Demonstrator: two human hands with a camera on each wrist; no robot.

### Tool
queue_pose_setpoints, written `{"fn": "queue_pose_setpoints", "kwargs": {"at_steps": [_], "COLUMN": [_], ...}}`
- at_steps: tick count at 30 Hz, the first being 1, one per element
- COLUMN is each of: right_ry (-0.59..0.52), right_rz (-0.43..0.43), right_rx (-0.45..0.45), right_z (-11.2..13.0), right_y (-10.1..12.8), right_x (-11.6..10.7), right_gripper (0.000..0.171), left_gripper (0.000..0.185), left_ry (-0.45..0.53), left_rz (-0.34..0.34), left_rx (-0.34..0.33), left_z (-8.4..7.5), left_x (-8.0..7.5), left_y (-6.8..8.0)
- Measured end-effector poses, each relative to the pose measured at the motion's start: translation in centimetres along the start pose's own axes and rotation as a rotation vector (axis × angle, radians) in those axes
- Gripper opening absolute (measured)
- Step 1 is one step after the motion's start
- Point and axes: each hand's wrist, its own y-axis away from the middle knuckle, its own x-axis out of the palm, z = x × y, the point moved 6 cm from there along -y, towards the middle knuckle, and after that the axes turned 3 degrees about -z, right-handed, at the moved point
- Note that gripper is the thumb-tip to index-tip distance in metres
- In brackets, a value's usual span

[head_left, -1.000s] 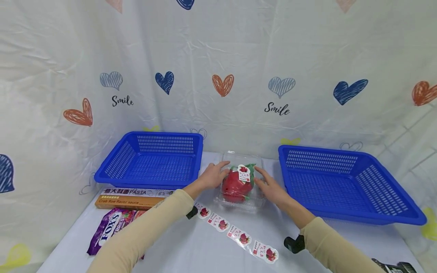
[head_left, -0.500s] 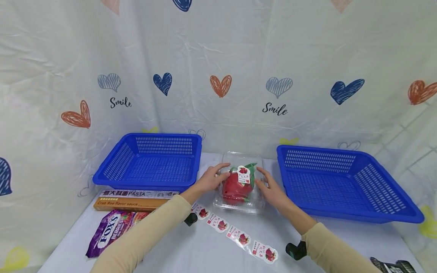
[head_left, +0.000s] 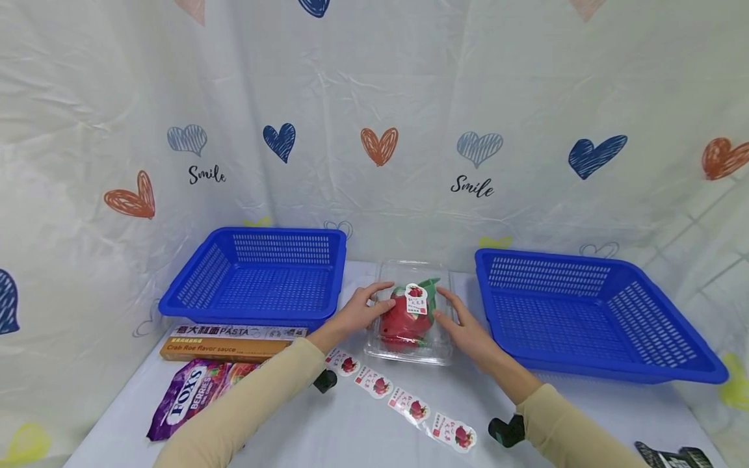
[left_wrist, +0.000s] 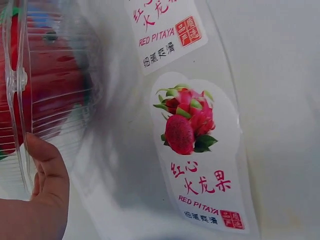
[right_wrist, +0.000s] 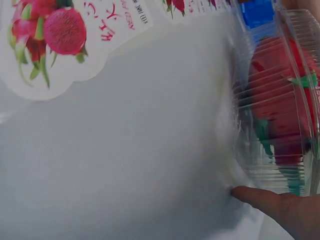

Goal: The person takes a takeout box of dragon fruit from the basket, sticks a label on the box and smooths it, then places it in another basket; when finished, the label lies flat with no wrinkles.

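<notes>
A clear plastic clamshell box (head_left: 409, 354) holds a red dragon fruit (head_left: 404, 322) with green leaf tips. On the box, over the fruit, lies a dragon fruit label (head_left: 416, 300). My left hand (head_left: 358, 309) holds the box's left side; in the left wrist view its curled fingers (left_wrist: 47, 162) meet the rim. From the right side, my right hand (head_left: 468, 328) holds the box, thumb and forefinger spread at its edge. A finger (right_wrist: 260, 197) shows beside the ribbed wall in the right wrist view; the others are mostly hidden there.
A strip of dragon fruit stickers (head_left: 409, 406) lies before the box. Blue baskets stand left (head_left: 257, 286) and right (head_left: 579, 325). Below the left basket lie a pasta box (head_left: 228, 348) and a purple snack bag (head_left: 184, 396). A black object (head_left: 673, 457) shows at lower right.
The right thumb has shifted slightly left over the box's edge. Both hands stay at the sides of the box, which has barely moved.
</notes>
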Motion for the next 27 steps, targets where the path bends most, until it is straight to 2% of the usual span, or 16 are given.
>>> {"fn": "queue_pose_setpoints", "kwargs": {"at_steps": [8,18,23,27], "right_ry": [-0.091,-0.139,-0.153,-0.123], "right_rz": [0.023,-0.061,-0.096,-0.107], "right_rx": [0.002,-0.01,-0.018,-0.025], "right_z": [0.6,1.2,2.6,3.8], "right_y": [-0.1,-0.4,0.0,0.4], "right_x": [0.4,0.2,-0.4,-1.3], "right_gripper": [0.064,0.053,0.053,0.055], "left_gripper": [0.049,0.045,0.045,0.045], "left_ry": [0.035,0.029,0.025,0.064], "left_rz": [-0.051,-0.145,-0.171,-0.174], "left_rx": [0.014,0.073,0.105,0.112], "left_z": [0.1,-0.9,-1.7,-2.5], "left_x": [0.0,0.0,-0.1,-0.1], "left_y": [0.2,0.0,-0.2,0.1]}}
